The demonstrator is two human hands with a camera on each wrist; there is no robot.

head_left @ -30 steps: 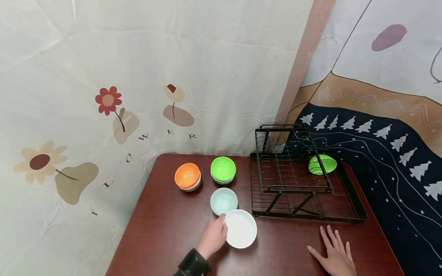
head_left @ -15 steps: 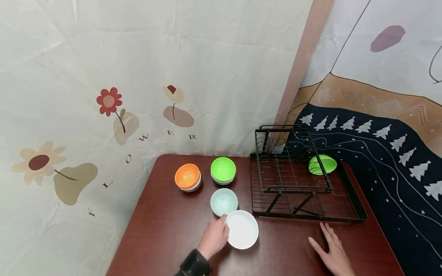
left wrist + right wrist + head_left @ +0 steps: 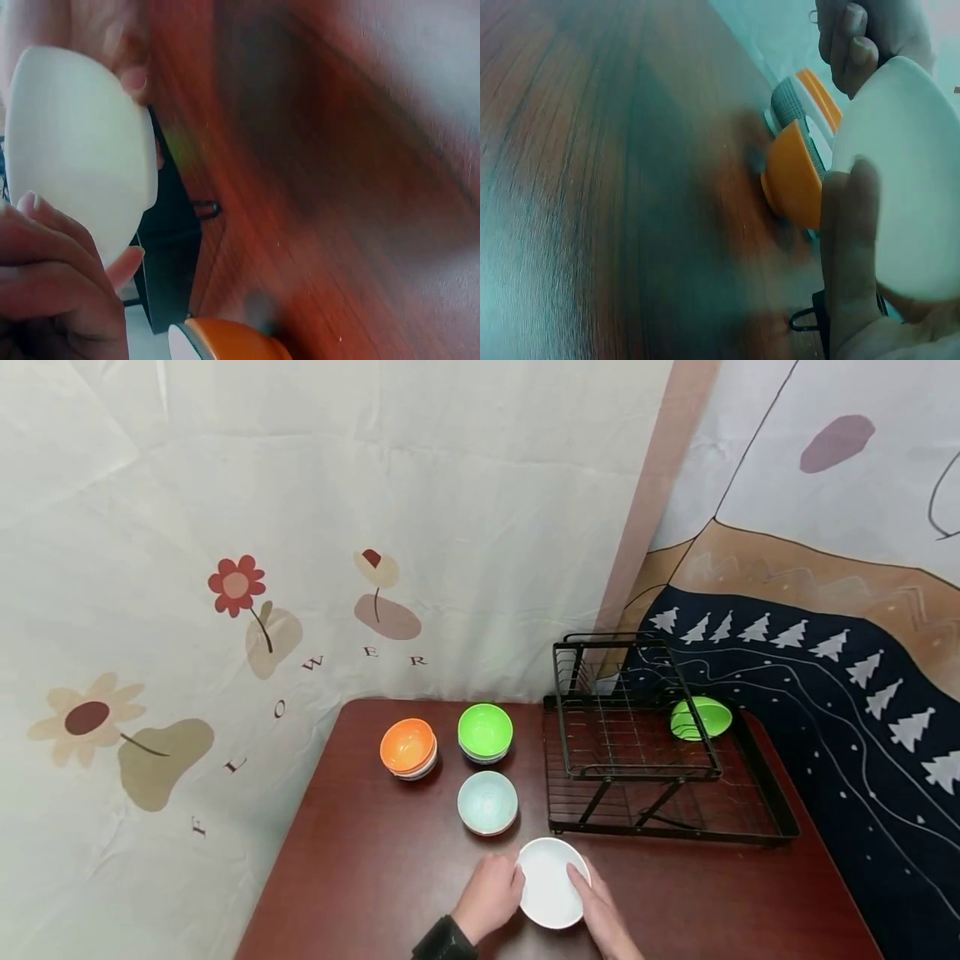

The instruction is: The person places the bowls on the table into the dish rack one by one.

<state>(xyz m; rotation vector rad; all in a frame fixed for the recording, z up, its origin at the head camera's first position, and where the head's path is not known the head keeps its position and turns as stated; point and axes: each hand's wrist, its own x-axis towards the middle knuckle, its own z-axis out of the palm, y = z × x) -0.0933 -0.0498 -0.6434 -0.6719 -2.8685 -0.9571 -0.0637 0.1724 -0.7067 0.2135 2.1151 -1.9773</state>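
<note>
A white bowl is held between both hands over the front of the table. My left hand pinches its left rim, curled fingers also visible in the left wrist view. On the opposite side my right hand grips the bowl, thumb over the rim, fingers mostly hidden behind it. In the left wrist view the white bowl appears side-on, raised above the tabletop. Just beyond the hands stands a pale blue bowl stacked on another; an orange bowl shows beneath in the right wrist view.
Farther back on the brown table are a stack topped by an orange bowl and one topped by a green bowl. A black two-tier dish rack stands at the right, with a green bowl leaning in it.
The white bowl has moved right and nearer to me, away from the pale blue bowl, with the left hand. The right hand has come left from beside the rack and grips the bowl.
</note>
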